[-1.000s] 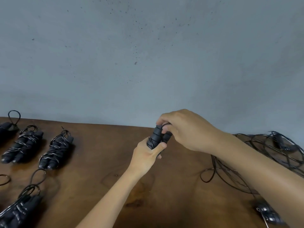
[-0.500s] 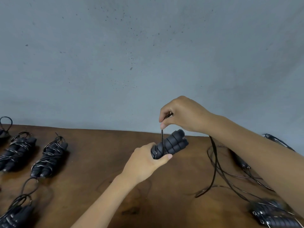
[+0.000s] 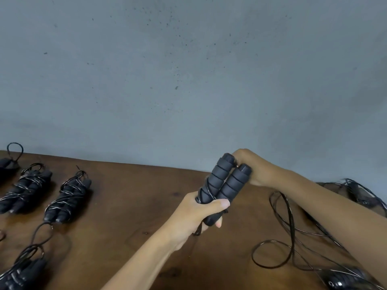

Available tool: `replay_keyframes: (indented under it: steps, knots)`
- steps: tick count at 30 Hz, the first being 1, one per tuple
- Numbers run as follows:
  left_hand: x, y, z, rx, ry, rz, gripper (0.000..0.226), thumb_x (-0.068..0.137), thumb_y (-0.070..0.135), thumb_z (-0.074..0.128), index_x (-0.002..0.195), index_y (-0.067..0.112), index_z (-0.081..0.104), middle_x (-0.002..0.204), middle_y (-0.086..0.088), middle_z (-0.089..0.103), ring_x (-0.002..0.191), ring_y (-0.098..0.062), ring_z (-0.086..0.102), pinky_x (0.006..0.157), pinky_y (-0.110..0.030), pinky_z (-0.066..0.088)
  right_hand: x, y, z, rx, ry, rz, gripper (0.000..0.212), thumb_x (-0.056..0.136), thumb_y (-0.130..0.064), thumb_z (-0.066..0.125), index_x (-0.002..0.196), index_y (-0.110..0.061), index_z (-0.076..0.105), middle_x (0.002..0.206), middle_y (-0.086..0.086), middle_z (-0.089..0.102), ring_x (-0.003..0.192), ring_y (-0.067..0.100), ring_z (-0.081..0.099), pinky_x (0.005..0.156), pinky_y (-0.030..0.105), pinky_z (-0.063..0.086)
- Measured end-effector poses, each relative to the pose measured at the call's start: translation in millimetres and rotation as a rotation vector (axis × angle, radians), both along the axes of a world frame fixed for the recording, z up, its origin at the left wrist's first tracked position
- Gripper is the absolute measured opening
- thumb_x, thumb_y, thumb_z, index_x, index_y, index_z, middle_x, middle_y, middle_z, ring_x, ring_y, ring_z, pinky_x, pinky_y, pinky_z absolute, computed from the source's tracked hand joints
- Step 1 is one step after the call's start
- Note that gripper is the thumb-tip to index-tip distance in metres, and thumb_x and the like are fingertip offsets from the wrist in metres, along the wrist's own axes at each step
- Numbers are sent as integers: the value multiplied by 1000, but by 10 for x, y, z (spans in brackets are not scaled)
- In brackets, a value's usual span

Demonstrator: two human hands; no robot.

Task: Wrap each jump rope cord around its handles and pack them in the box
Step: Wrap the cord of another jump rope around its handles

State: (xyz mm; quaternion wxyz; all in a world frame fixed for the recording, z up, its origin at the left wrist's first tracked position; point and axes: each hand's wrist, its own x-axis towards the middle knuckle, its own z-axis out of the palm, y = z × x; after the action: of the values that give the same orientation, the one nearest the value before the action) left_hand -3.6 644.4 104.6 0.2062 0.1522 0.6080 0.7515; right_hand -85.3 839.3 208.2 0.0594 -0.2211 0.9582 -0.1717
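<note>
Handles (image 3: pixel 223 184), paired and tilted, sit at centre frame above the bench (image 3: pixel 134 206). My left hand (image 3: pixel 196 214) grips their lower ends, fingers closed; my right hand (image 3: pixel 254 168) closes over their tops. Cord (image 3: pixel 206 190) winds around them.

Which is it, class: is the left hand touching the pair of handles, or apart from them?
Touching. The head view shows the left hand wrapped around the lower end of the handles, thumb across them.

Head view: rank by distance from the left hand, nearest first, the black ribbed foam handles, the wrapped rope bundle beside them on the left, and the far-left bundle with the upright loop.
1. Black ribbed foam handles: gripped in the left hand.
2. Wrapped rope bundle: table, left of centre.
3. Bundle with the upright loop: far-left edge.
</note>
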Motion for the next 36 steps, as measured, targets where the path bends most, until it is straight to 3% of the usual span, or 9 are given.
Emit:
replay_keyframes:
  steps: [2, 6, 11, 13, 17, 23, 28, 33, 36]
  knots:
    - [3, 13, -29, 34, -71, 6, 27, 91, 42, 76, 82, 17, 71, 72, -14, 63, 66, -28, 36, 63, -37, 33, 62, 36, -88, -23, 2, -6, 56, 80, 16, 49, 51, -31, 39, 51, -14, 43, 53, 2, 37, 54, 17, 31]
    - [-8, 36, -87, 86, -189, 57, 31, 97, 39, 69, 99, 9, 64, 71, -15, 60, 52, -19, 29, 54, -32, 18, 159, 79, -246, 0, -10, -24, 30, 94, -2, 55, 67, -13, 48, 68, 9, 57, 61, 13, 45, 61, 34, 39]
    - [-74, 24, -92, 168, -285, 121, 31, 99, 40, 66, 107, 10, 62, 72, -16, 60, 43, -14, 28, 40, -23, 23, 318, 126, -333, -17, 3, 21, 29, 100, -16, 61, 81, -37, 66, 83, -19, 70, 83, 1, 66, 83, 20, 49]
    - [-126, 4, -122, 205, -351, 146, 32, 97, 41, 68, 110, 12, 61, 72, -16, 60, 42, -13, 29, 37, -22, 24, 367, 163, -373, -24, -34, -23, 15, 102, -24, 62, 97, -33, 74, 95, -21, 73, 98, -2, 67, 97, 25, 50]
    - [-210, -25, -213, 305, -458, 224, 32, 97, 40, 69, 116, 15, 62, 72, -16, 60, 41, -12, 33, 35, -19, 28, 528, 147, -364, -27, -53, -46, 14, 102, -24, 61, 102, -30, 73, 86, -22, 72, 82, -6, 63, 74, 13, 42]
    - [-306, -7, -394, 304, -486, 313, 44, 93, 42, 74, 124, 15, 60, 76, -17, 61, 52, -16, 31, 42, -23, 27, 707, 45, -267, 75, 46, -58, 20, 105, -33, 54, 94, -30, 70, 83, -19, 71, 70, -1, 58, 59, 18, 39]
    - [-291, 31, -364, 259, -483, 343, 43, 95, 42, 72, 126, 13, 62, 77, -17, 62, 48, -16, 31, 40, -23, 27, 775, -25, -64, 233, 157, -81, 19, 105, -34, 51, 93, -34, 66, 79, -17, 65, 70, -3, 55, 57, 17, 34]
    - [-312, 72, -288, 229, -469, 404, 43, 95, 42, 72, 124, 12, 64, 74, -15, 64, 48, -16, 32, 41, -23, 27, 848, -65, 140, 334, 223, -82, 22, 104, -31, 48, 110, -32, 69, 95, -13, 68, 87, 8, 60, 78, 33, 52]
    - [-336, 70, -270, 221, -470, 457, 40, 95, 41, 74, 121, 11, 65, 72, -15, 66, 48, -17, 36, 43, -23, 28, 927, -111, 320, 353, 268, -64, 20, 103, -32, 49, 106, -30, 69, 91, -10, 67, 86, 11, 60, 77, 34, 51]
